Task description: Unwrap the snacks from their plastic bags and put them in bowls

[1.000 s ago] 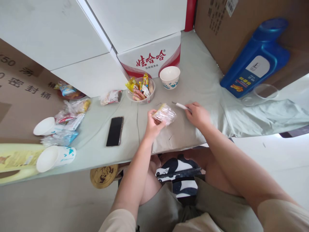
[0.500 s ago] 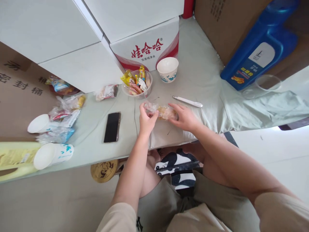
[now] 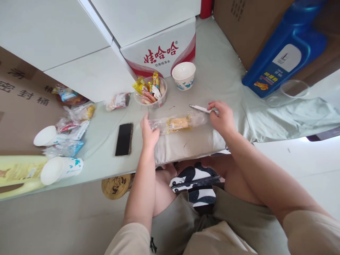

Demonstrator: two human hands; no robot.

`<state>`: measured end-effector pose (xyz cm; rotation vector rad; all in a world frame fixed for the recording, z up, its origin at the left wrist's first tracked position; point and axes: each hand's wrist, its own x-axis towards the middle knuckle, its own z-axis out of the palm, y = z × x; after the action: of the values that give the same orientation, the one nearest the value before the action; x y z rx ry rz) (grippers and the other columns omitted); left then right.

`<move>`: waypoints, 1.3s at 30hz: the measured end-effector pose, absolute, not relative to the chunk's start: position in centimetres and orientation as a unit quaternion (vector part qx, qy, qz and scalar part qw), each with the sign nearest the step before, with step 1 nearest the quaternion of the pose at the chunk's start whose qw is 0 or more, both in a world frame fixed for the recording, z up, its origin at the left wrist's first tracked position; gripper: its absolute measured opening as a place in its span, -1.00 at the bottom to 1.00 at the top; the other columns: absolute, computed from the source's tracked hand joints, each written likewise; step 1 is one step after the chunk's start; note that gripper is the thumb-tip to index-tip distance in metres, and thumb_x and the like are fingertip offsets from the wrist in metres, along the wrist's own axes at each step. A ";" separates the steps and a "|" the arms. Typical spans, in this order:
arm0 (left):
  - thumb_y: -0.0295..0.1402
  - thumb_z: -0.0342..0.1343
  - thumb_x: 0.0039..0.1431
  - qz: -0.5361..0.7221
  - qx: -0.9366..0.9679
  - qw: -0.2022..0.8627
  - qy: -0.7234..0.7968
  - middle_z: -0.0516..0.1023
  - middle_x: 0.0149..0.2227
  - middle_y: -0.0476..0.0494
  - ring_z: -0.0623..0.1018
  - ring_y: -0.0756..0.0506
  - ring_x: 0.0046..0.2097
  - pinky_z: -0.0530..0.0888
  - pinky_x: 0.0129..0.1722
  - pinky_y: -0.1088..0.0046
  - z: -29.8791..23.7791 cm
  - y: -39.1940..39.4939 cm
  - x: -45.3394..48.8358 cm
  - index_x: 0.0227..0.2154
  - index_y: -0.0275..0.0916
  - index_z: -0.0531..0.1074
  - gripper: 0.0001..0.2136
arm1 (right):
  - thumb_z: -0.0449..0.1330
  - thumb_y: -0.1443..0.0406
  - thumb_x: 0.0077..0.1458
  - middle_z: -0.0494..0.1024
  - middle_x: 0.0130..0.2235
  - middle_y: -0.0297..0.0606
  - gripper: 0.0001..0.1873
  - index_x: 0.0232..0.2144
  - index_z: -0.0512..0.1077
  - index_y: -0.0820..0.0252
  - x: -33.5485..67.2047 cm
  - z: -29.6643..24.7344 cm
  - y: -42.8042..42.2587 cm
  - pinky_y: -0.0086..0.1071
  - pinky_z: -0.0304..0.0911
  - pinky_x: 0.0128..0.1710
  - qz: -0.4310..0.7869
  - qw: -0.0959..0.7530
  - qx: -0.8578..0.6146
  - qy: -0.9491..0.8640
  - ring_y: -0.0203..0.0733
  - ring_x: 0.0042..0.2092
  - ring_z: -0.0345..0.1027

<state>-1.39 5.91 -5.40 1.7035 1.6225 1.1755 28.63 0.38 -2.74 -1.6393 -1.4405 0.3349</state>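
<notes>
A wrapped snack lies across the table in front of me, golden in the middle with long clear plastic ends. At its left end, my left hand rests with thumb and forefinger apart, touching the film. My right hand has its fingers closed around the rear end of a white utility knife. The knife still lies low over the cloth, its tip pointing left, just behind the snack. The right fingers partly cover its handle.
Behind stand a round plastic tub of packaged snacks and a paper bowl. A phone lies left of my left hand. Paper cups and wrappers sit farther left. A blue bottle and clear cup are at right.
My right hand has left the snack and moved right onto the utility knife. My left hand has shifted left, and the snack's plastic now lies stretched out.
</notes>
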 end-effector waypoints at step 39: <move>-0.30 0.02 0.24 0.384 0.556 0.433 0.597 0.48 -0.53 0.03 0.37 0.03 -0.55 0.28 -0.49 0.51 -1.5 0.6 -0.9 -0.38 -0.19 0.38 -0.88 | 0.15 0.32 0.05 0.56 0.02 -0.10 -0.48 0.11 0.40 0.11 22.2 -0.9 -3.2 -0.12 0.35 0.00 0.189 0.206 -0.537 -0.796 0.02 0.01 0.45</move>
<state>-0.88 0.58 -1.52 1.3845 1.4888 0.9564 22.17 -3.22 -0.86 -1.4955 -2.2195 0.5263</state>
